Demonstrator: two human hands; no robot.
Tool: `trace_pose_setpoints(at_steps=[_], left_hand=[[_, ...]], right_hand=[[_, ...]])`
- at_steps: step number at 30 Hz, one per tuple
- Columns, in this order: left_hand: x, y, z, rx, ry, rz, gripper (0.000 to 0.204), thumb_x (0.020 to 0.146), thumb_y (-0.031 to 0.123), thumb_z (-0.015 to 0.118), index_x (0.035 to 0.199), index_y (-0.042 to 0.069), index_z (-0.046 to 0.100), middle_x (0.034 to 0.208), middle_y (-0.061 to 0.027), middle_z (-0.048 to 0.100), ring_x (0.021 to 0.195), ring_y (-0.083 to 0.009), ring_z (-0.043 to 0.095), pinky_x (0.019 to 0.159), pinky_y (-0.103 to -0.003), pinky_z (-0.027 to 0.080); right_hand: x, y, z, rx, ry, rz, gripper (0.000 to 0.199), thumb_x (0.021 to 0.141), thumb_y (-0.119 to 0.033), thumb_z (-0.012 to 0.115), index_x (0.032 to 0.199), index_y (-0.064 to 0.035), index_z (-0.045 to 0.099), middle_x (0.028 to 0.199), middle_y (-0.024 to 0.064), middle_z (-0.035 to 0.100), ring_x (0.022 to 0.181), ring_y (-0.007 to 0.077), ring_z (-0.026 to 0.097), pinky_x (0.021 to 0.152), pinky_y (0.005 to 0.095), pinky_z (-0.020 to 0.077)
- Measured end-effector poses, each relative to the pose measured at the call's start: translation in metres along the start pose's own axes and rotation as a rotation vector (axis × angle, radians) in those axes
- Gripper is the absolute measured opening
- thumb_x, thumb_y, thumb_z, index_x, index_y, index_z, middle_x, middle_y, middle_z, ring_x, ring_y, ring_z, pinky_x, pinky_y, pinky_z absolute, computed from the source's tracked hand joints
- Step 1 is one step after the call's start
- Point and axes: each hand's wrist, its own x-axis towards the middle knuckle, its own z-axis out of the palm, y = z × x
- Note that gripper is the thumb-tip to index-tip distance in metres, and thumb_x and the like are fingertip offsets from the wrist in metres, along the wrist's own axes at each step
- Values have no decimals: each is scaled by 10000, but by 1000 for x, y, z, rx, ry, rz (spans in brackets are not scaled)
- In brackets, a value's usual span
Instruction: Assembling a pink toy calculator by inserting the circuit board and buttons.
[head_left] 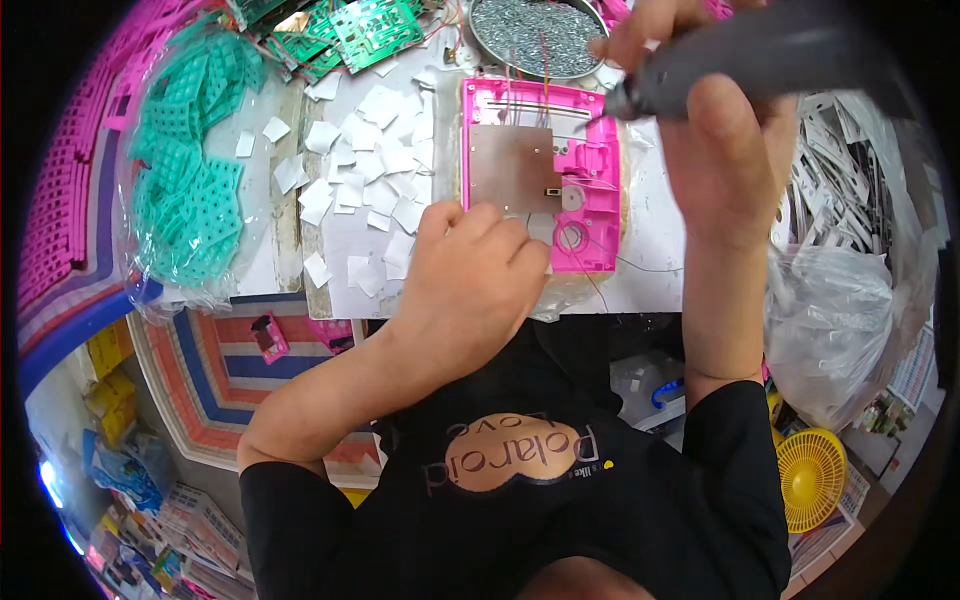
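Observation:
A pink plastic casing lies open-side up on the work table, with a brown circuit board seated in its left part. Thin wires rise over its far edge, and others trail from its near right side. My left hand is closed over the casing's near left corner, its curled fingers at the board's near edge. What the fingertips press on is hidden. In my right hand is a dark grey electric screwdriver, held almost level and slightly blurred. Its thin bit points left and down above the casing's far right part.
Many white square pieces lie left of the casing. Further left are teal plastic parts in a clear bag. Beyond stand green circuit boards and a round metal bowl of small screws. Dark and white strips lie at right.

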Motion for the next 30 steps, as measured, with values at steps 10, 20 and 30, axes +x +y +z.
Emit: trace_pose_setpoints(at_steps=[10,20,30], left_hand=[[5,-32,-22,-1254,-22,-754,196,995,66,615,1146,-47,670,933,-108,744,654,-64,569,554,-193,465],[2,-29,-20,-1189,-53,-738,194,959,72,681,1119,-36,697,915,-82,739,686,-53,629,585,-202,507],[11,-19,-17,-702,17,-551,126,902,82,730,971,-22,716,797,-56,712,672,-80,622,621,-257,506]], right_hand=[[-74,7,-7,-417,-382,585,197,876,-113,727,1019,21,707,727,82,670,611,111,611,582,262,480],[-64,6,-9,-350,-404,748,129,867,-100,692,899,25,698,727,63,683,652,102,625,610,261,505],[-69,7,-12,-370,-416,691,107,879,-81,702,900,20,671,726,26,651,632,64,585,574,231,460]])
